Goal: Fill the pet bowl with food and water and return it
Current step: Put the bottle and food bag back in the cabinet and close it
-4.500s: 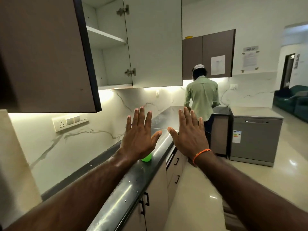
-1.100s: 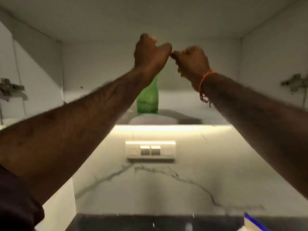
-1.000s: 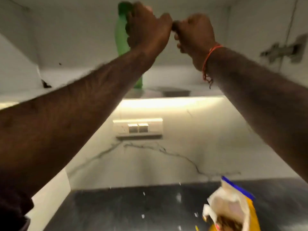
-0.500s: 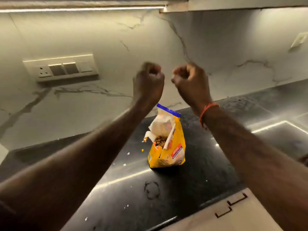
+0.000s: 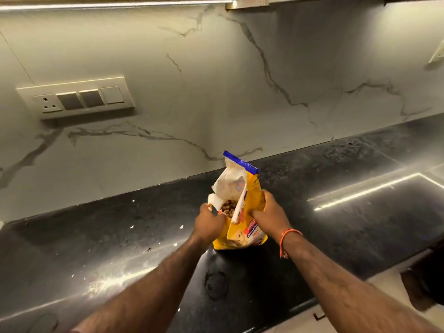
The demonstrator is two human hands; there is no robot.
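Dropped from raised fists onto the food bag [image 5: 242, 227]: left hand [image 5: 210, 223] and right hand [image 5: 270, 216] clamped on its sides. Standing upright, torn open, mid black counter [image 5: 360, 212], near marble wall [image 5: 216, 80].

Left hand [image 5: 209, 222] and right hand [image 5: 270, 213] both closed, arms extended.

Food bag [image 5: 249, 227] is bright yellow with a blue top strip and a white lining, brown kibble [image 5: 228, 209] inside. Under it, a glossy black speckled counter [image 5: 120, 255]; behind it, white marble wall [image 5: 192, 92] with grey veins. Orange wrist thread [image 5: 287, 239] beside the bag.
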